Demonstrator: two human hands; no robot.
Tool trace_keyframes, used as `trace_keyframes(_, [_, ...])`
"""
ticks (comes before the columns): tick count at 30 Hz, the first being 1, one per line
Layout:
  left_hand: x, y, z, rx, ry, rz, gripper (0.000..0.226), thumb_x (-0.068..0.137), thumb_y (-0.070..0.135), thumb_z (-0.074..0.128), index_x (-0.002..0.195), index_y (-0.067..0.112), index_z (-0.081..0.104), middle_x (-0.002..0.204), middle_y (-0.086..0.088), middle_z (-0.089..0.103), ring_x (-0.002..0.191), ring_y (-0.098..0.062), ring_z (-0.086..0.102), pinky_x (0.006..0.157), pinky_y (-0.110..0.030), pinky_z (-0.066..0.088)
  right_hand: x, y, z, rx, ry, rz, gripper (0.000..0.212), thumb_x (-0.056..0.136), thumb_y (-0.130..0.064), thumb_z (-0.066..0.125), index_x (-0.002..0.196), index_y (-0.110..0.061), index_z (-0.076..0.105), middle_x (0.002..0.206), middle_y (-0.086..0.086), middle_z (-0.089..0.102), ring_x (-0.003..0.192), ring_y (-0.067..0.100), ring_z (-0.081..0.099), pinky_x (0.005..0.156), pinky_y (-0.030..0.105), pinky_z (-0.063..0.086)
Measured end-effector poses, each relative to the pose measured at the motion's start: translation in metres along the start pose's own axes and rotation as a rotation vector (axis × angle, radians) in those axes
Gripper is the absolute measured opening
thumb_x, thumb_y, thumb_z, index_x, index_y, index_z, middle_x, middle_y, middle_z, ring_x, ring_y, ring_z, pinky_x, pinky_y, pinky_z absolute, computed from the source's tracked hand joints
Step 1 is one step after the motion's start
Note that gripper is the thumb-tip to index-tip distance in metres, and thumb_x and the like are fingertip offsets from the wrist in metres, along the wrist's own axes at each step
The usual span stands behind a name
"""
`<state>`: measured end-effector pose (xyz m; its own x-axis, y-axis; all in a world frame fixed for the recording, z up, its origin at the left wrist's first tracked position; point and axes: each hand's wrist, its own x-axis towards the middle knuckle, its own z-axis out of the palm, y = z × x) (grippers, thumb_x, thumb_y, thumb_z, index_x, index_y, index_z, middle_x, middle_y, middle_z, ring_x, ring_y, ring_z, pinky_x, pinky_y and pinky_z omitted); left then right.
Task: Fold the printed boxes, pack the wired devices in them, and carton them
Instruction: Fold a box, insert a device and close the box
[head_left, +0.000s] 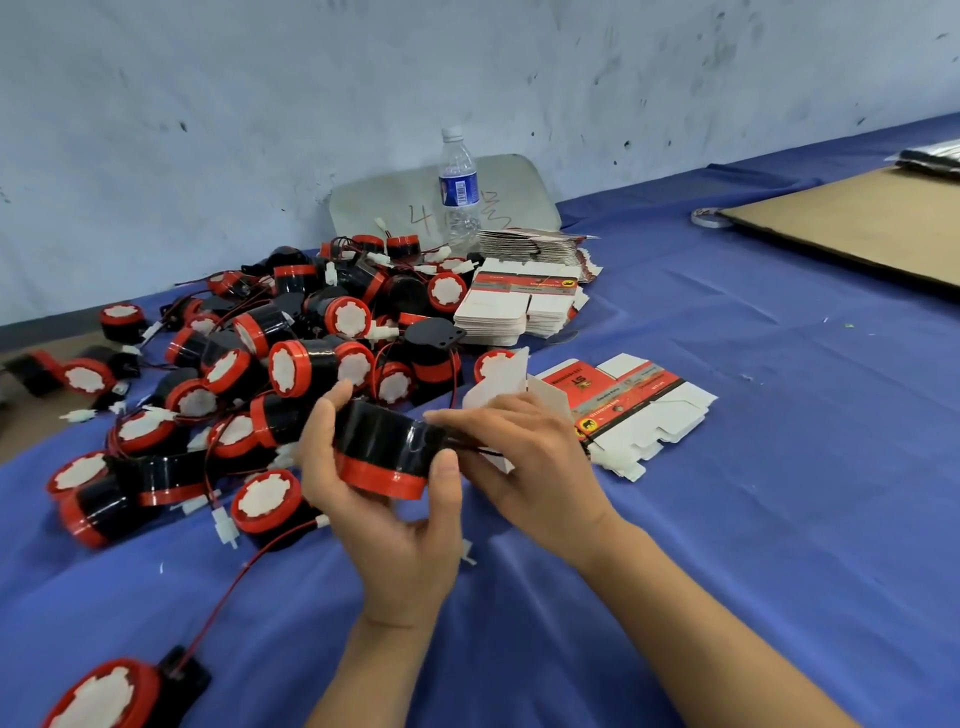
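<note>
Packing step: the left hand (384, 519) grips a wired device (387, 447) above the middle of the worktop (727, 519), right of the heap of devices (291, 353), while the right hand (524, 457) pinches its wire end, a part-folded printed box (498, 379) just behind; the next move, presumably, calls for tucking the wires and inserting.

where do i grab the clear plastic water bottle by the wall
Likely fingers round the clear plastic water bottle at its blue label, from the right: it stands upright, black wired devices crowd its left, flat printed boxes at right sit below the label.
</note>
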<state>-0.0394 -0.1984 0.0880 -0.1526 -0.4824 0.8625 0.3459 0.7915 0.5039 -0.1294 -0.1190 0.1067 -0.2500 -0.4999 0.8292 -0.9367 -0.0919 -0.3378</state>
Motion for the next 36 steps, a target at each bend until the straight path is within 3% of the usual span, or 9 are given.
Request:
trace_keyframes(3, [-0.006, 0.003, 0.004, -0.075, -0.108, -0.039, 0.080, 0.094, 0.032, 0.055, 0.152, 0.016, 0.003, 0.153, -0.015, 0.023, 0.140, -0.038, 0.029, 0.108, -0.054, 0.036, -0.001, 0.001, -0.003, 0.097, 0.105, 0.064, 0.031, 0.093, -0.018, 0.050, 0.117, -0.007, 0.067, 0.088, 0.005, 0.073, 0.072, 0.020, 0.063, 0.065, 0.037, 0.051])
trace_keyframes(6, [-0.012, -0.001, 0.011, -0.071, -0.218, -0.175, 0.090, 0.087, 0.028, 0.057, 0.153, 0.035, -0.005, 0.162, 0.001, 0.011, 0.148, -0.022, 0.016, 0.119, -0.036, 0.020, 0.000, 0.005, -0.010, 0.169, 0.226, 0.113, 0.030, 0.094, -0.011, 0.046, 0.120, -0.014, 0.061, 0.095, 0.006, 0.073, 0.077, 0.023, 0.066, 0.067, 0.035, 0.052])
trace_keyframes(10, [-0.023, -0.011, 0.017, 0.138, -0.462, -0.348, 0.103, 0.073, 0.053, 0.068, 0.145, 0.057, -0.005, 0.159, 0.020, 0.015, 0.147, -0.011, 0.018, 0.117, -0.050, 0.026, 0.001, 0.014, -0.018, 0.417, 0.304, 0.240, 0.035, 0.083, 0.009, 0.050, 0.102, -0.014, 0.068, 0.094, -0.001, 0.071, 0.087, 0.014, 0.068, 0.076, 0.028, 0.052])
trace_keyframes(17, [-0.024, -0.026, 0.014, 0.191, -0.441, -0.503, 0.120, 0.072, 0.031, 0.083, 0.137, 0.068, -0.012, 0.131, 0.011, 0.052, 0.117, 0.007, 0.050, 0.088, 0.001, 0.035, 0.002, 0.025, -0.022, 0.314, 0.252, 0.466, 0.035, 0.080, 0.000, 0.035, 0.070, -0.019, 0.062, 0.058, -0.009, 0.048, 0.053, 0.010, 0.041, 0.055, 0.029, 0.030])
trace_keyframes(20, [-0.015, -0.015, 0.011, 0.344, -0.312, -0.229, 0.115, 0.074, 0.046, 0.078, 0.144, 0.056, -0.013, 0.154, 0.008, 0.013, 0.146, -0.007, 0.015, 0.111, -0.027, 0.028, 0.005, 0.020, -0.024, 0.281, 0.247, 0.485, 0.042, 0.078, -0.001, 0.034, 0.058, -0.037, 0.046, 0.050, 0.005, 0.038, 0.050, 0.012, 0.031, 0.050, 0.030, 0.024])
trace_keyframes(23, [-0.011, -0.008, 0.010, 0.336, -0.284, 0.159, 0.074, 0.088, 0.048, 0.060, 0.147, 0.035, 0.016, 0.151, -0.007, 0.022, 0.146, -0.016, 0.016, 0.114, -0.041, 0.026, 0.006, 0.020, -0.022, 0.207, 0.190, 0.479, 0.031, 0.074, -0.003, 0.036, 0.052, -0.024, 0.035, 0.049, 0.006, 0.031, 0.049, 0.016, 0.028, 0.049, 0.036, 0.025])
trace_keyframes(28, [-0.014, -0.003, 0.010, 0.309, -0.259, -0.005, 0.050, 0.080, 0.042, 0.062, 0.122, 0.021, 0.045, 0.120, 0.013, 0.045, 0.119, 0.001, 0.036, 0.093, -0.064, 0.041, 0.004, 0.024, -0.019, 0.025, 0.130, 0.431, 0.030, 0.074, -0.020, 0.038, 0.062, -0.006, 0.062, 0.050, -0.004, 0.046, 0.049, 0.019, 0.042, 0.049, 0.037, 0.039])
trace_keyframes(33, [-0.011, -0.006, 0.005, 0.263, -0.050, -0.256, 0.057, 0.077, 0.064, 0.062, 0.120, 0.030, 0.046, 0.111, 0.015, 0.052, 0.112, -0.019, 0.052, 0.092, -0.033, 0.042, 0.006, 0.023, -0.022, -0.145, 0.236, 0.445, 0.013, 0.082, -0.022, 0.064, 0.089, -0.018, 0.075, 0.059, -0.013, 0.057, 0.050, 0.004, 0.043, 0.054, 0.027, 0.044])
trace_keyframes(36, [-0.010, -0.009, 0.004, 0.172, 0.006, -0.327, 0.053, 0.079, 0.053, 0.065, 0.123, 0.031, 0.045, 0.113, 0.028, 0.054, 0.107, 0.007, 0.056, 0.089, -0.013, 0.045, 0.007, 0.020, -0.024, 0.019, 0.151, 0.312, 0.035, 0.079, -0.001, 0.062, 0.108, -0.019, 0.072, 0.087, -0.008, 0.064, 0.053, 0.004, 0.044, 0.056, 0.023, 0.044])
